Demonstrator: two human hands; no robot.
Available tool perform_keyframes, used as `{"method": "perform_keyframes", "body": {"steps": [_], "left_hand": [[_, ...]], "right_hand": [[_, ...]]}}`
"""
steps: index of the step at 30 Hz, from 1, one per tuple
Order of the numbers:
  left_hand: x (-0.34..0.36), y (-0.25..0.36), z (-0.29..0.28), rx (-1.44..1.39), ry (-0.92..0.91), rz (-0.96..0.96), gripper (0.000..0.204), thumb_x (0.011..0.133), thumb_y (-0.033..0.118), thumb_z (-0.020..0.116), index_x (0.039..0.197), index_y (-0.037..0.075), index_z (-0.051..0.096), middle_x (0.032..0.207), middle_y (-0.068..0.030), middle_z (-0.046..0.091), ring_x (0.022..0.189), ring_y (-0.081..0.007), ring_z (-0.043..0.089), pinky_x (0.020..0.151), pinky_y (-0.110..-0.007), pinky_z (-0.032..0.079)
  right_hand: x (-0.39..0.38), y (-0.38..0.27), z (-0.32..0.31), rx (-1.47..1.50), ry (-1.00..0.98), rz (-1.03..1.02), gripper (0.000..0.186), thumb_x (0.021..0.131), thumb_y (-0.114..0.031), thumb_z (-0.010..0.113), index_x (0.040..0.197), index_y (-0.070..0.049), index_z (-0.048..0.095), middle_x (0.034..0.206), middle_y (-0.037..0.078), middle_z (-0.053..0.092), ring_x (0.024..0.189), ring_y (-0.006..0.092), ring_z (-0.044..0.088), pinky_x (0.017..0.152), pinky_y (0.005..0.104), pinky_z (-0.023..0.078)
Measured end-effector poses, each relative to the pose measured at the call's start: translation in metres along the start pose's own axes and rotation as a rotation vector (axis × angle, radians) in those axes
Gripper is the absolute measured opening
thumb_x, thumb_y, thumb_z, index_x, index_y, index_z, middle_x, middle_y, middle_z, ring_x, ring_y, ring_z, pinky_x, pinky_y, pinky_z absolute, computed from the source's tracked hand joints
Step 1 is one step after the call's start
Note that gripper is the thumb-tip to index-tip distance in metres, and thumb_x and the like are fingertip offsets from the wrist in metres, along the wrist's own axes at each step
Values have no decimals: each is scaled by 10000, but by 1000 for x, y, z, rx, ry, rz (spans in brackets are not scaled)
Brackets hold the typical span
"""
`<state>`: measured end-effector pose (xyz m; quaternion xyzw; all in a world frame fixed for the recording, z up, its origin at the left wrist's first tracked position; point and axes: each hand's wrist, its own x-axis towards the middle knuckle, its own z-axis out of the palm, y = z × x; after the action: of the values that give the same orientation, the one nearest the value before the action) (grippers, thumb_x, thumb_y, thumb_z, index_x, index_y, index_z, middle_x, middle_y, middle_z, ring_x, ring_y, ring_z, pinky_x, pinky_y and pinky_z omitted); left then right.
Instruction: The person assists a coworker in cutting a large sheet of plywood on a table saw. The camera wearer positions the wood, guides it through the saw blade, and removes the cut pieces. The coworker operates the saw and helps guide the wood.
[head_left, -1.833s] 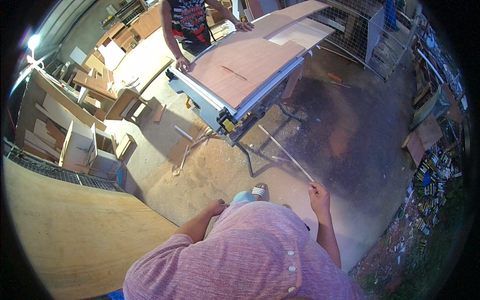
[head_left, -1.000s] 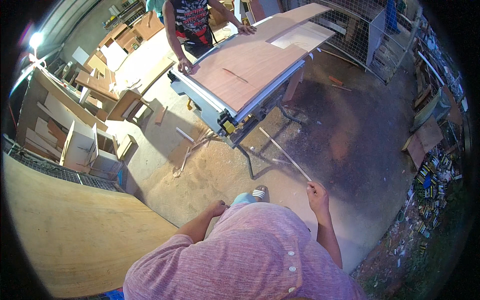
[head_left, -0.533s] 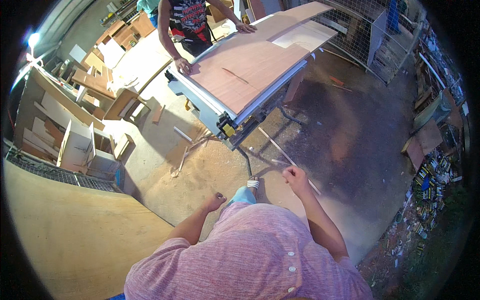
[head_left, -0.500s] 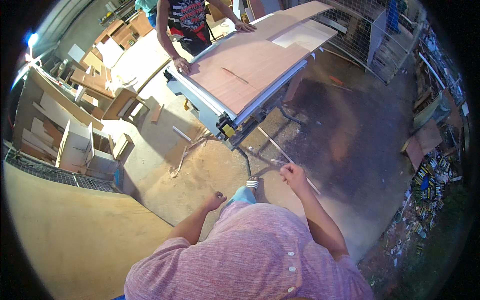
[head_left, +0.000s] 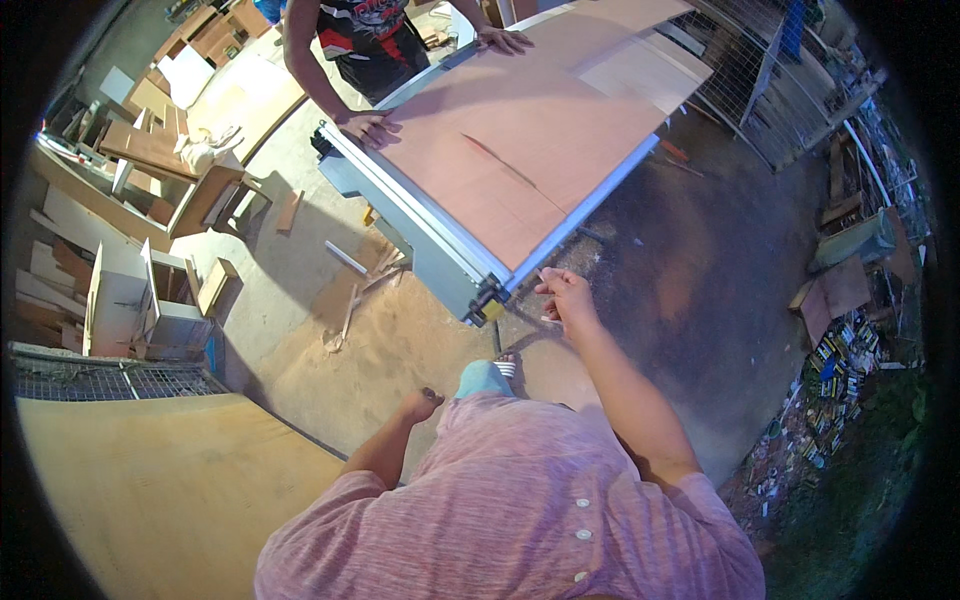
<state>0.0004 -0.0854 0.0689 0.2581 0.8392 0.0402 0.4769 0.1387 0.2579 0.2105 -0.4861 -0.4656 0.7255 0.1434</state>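
Seen from above, a person in a pink shirt stands on a sawdust-strewn concrete floor (head_left: 330,370). Their left hand (head_left: 420,404) hangs loosely curled, holding nothing. Their right hand (head_left: 566,295) reaches, fingers released, just beside the near corner of a grey saw bench (head_left: 440,255), not yet gripping. A large reddish-brown plywood sheet (head_left: 520,150) lies flat across the bench, showing only a short cut line, so the work looks barely begun. At the far edge, another person's two hands (head_left: 368,127) press on it. Stacked boards surround the workshop.
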Motion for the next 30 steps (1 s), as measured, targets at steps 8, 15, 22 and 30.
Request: {"method": "perform_keyframes", "body": {"steps": [8, 15, 22, 30], "left_hand": [[103, -125, -4, 238, 55, 177, 494, 850, 439, 499, 956, -24, 636, 1000, -217, 617, 955, -373, 573, 839, -409, 443], [96, -78, -41, -69, 126, 87, 550, 851, 462, 496, 1071, -34, 588, 1071, -245, 590, 1023, -371, 559, 872, -404, 435], [46, -17, -48, -65, 26, 85, 518, 842, 449, 507, 1018, -24, 624, 1068, -231, 598, 1027, -349, 566, 884, -401, 427], [35, -31, -30, -62, 36, 8, 539, 844, 458, 502, 1004, -42, 625, 1087, -241, 588, 1046, -348, 556, 890, -403, 422]], "right_hand": [[29, -26, 38, -94, 68, 82, 325, 865, -402, 567, 918, -82, 548, 747, 31, 591, 483, 84, 465, 393, 219, 345], [51, -24, 36, -138, 84, 113, 349, 853, -404, 586, 877, -61, 525, 719, 66, 611, 414, 107, 452, 334, 245, 293], [53, -27, 37, -138, 85, 120, 345, 845, -378, 602, 890, -43, 534, 704, 71, 618, 385, 121, 470, 307, 240, 286], [50, -33, 38, -175, 94, 94, 327, 832, -352, 619, 860, -38, 530, 669, 64, 576, 384, 151, 506, 292, 253, 295]]}}
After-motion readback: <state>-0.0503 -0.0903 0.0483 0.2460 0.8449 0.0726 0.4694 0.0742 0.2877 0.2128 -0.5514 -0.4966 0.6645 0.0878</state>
